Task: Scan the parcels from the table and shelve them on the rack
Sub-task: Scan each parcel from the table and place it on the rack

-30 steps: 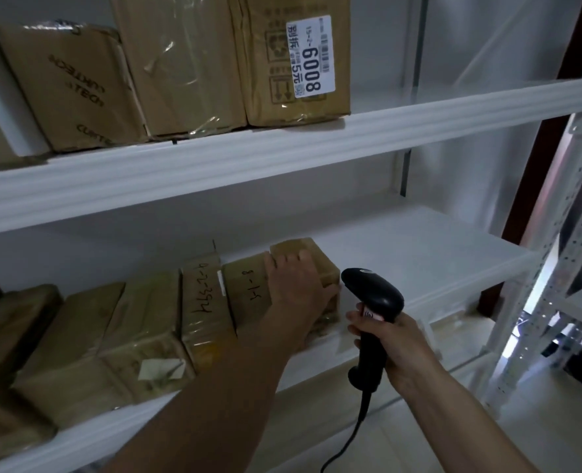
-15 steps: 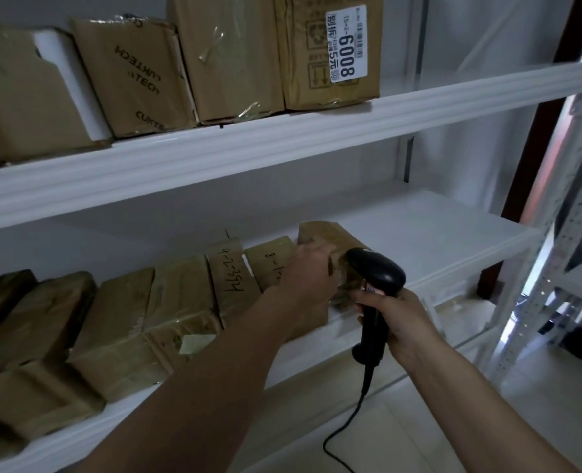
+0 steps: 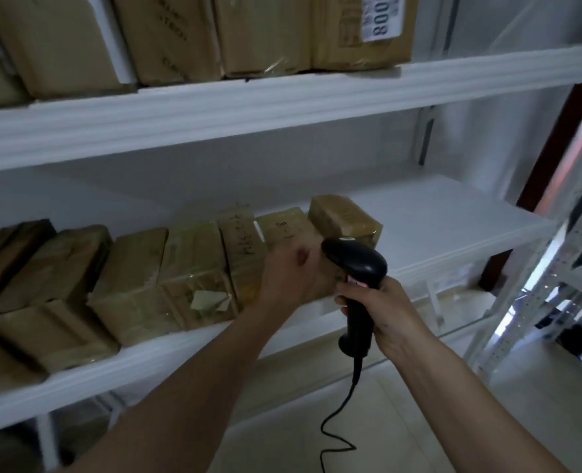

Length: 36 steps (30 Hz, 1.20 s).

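A row of brown taped parcels lies on the middle shelf (image 3: 436, 216) of the white rack. The rightmost parcel (image 3: 344, 216) stands at the end of the row, beside one with handwriting (image 3: 282, 227). My left hand (image 3: 293, 274) hovers in front of these two, fingers loosely bent and partly hidden behind the scanner; I see nothing held in it. My right hand (image 3: 381, 312) grips the handle of a black barcode scanner (image 3: 354, 264), whose head points toward the parcels.
The upper shelf (image 3: 282, 107) carries several larger boxes, one with a white label (image 3: 378, 25). The scanner's cable (image 3: 337, 421) dangles toward the tiled floor. A perforated metal upright (image 3: 552, 278) of another rack stands at the right. The middle shelf is bare to the right of the row.
My left hand has come off the rightmost parcel and drawn back toward the shelf's front edge. The scanner has risen and moved closer to the parcels. The view has shifted left.
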Each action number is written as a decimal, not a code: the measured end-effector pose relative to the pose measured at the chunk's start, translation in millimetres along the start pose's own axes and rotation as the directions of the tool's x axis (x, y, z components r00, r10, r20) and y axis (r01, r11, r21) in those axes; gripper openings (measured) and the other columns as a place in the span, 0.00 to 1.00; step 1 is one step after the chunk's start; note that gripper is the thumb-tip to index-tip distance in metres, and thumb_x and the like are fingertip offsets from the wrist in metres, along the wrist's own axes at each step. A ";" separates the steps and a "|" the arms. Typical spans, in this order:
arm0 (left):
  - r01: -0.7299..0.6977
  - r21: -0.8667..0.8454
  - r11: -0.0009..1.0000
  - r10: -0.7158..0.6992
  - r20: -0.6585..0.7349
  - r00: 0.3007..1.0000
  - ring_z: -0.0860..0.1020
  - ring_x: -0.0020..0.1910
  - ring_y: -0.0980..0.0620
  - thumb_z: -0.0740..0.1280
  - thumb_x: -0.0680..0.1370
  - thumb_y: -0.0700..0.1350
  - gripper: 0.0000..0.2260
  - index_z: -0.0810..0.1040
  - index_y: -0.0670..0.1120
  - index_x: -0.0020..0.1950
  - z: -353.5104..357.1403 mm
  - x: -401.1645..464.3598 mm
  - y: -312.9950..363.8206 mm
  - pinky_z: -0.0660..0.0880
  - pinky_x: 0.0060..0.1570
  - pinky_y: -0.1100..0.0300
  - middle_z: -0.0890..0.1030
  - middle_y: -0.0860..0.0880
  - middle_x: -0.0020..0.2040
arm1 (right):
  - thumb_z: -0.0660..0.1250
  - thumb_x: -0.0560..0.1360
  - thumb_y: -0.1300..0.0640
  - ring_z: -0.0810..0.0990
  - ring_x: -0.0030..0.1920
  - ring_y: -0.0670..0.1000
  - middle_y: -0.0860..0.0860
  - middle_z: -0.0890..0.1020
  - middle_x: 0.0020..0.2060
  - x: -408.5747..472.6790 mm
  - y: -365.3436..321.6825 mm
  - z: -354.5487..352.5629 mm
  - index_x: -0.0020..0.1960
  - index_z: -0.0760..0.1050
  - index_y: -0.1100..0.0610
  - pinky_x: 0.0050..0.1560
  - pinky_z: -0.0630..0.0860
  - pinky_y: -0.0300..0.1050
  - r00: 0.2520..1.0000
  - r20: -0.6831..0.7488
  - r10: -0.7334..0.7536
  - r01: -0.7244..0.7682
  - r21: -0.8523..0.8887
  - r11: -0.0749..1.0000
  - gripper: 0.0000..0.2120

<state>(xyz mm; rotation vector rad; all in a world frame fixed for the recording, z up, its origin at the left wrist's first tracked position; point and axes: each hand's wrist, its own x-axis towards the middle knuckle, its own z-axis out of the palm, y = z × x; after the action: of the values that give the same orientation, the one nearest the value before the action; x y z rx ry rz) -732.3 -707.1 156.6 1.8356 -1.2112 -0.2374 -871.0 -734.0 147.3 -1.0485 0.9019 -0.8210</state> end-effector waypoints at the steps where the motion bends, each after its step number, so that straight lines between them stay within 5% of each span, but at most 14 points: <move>1: 0.060 -0.057 0.997 -0.060 0.011 0.998 0.73 0.33 0.52 0.62 0.81 0.45 0.15 0.73 0.46 0.35 -7.9 -10.8 -12.7 0.73 0.38 0.58 0.76 0.46 0.34 | 0.71 0.72 0.69 0.81 0.40 0.54 0.58 0.82 0.40 -1.7 4.9 10.4 0.49 0.77 0.57 0.51 0.78 0.51 0.999 0.034 0.015 -0.014 -0.013 1.000 0.10; 8: 0.348 -0.110 0.931 -0.345 0.049 0.937 0.76 0.33 0.52 0.63 0.80 0.39 0.10 0.77 0.45 0.39 -110.6 -94.9 -114.2 0.75 0.39 0.56 0.78 0.49 0.34 | 0.71 0.72 0.68 0.82 0.41 0.53 0.57 0.83 0.44 -38.9 55.8 111.6 0.54 0.77 0.57 0.48 0.77 0.48 0.939 0.317 0.131 -0.095 -0.126 0.987 0.13; 13: 0.524 0.116 0.844 -0.535 0.094 0.840 0.80 0.45 0.51 0.67 0.77 0.38 0.05 0.80 0.47 0.44 -213.5 -177.8 -200.1 0.77 0.50 0.61 0.80 0.50 0.44 | 0.72 0.72 0.67 0.82 0.41 0.52 0.58 0.83 0.42 -91.9 109.5 208.1 0.57 0.78 0.63 0.49 0.77 0.48 0.869 0.455 0.195 -0.080 -0.260 0.962 0.14; 16: 0.576 0.165 0.801 -0.593 0.084 0.801 0.78 0.44 0.55 0.68 0.77 0.39 0.04 0.81 0.41 0.50 -287.2 -234.2 -242.6 0.70 0.44 0.71 0.78 0.50 0.45 | 0.72 0.71 0.67 0.81 0.42 0.54 0.59 0.82 0.42 -134.8 144.4 275.2 0.54 0.79 0.62 0.53 0.77 0.52 0.820 0.519 0.241 -0.056 -0.346 0.936 0.12; 19: 0.609 0.246 0.754 -0.643 0.086 0.761 0.75 0.44 0.53 0.66 0.78 0.42 0.04 0.77 0.45 0.44 -363.6 -292.2 -281.5 0.68 0.44 0.65 0.77 0.49 0.45 | 0.72 0.71 0.68 0.81 0.44 0.57 0.59 0.82 0.40 -178.9 178.0 345.6 0.50 0.80 0.63 0.52 0.76 0.52 0.773 0.569 0.281 -0.035 -0.403 0.914 0.08; 25: 0.790 0.090 0.606 -0.780 -0.127 0.612 0.79 0.52 0.46 0.70 0.77 0.48 0.05 0.76 0.49 0.48 -490.6 -385.5 -341.4 0.77 0.52 0.54 0.79 0.47 0.51 | 0.72 0.72 0.68 0.80 0.40 0.56 0.57 0.81 0.36 -253.5 230.2 465.8 0.48 0.78 0.62 0.46 0.76 0.50 0.716 0.620 0.321 -0.020 -0.441 0.897 0.06; 31: 0.831 -0.025 0.556 -0.811 -0.236 0.536 0.79 0.45 0.51 0.68 0.78 0.49 0.08 0.77 0.47 0.54 -571.5 -442.8 -362.4 0.76 0.47 0.58 0.80 0.48 0.47 | 0.72 0.71 0.68 0.80 0.38 0.54 0.59 0.80 0.37 -304.9 263.2 547.7 0.53 0.79 0.67 0.44 0.76 0.49 0.662 0.654 0.365 -0.071 -0.430 0.900 0.11; 36: 0.835 -0.109 0.540 -0.823 -0.274 0.497 0.80 0.50 0.47 0.69 0.78 0.47 0.09 0.78 0.45 0.55 -613.8 -461.7 -381.2 0.78 0.55 0.53 0.81 0.45 0.49 | 0.72 0.70 0.69 0.79 0.35 0.53 0.58 0.80 0.38 -321.6 280.7 600.2 0.52 0.78 0.66 0.38 0.76 0.47 0.635 0.674 0.377 -0.080 -0.428 0.900 0.11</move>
<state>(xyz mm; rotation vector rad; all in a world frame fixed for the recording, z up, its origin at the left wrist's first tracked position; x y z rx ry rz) -363.5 63.8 86.2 2.2740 -0.0080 -0.4519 -420.4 -154.2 90.0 -1.4028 0.4444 0.0630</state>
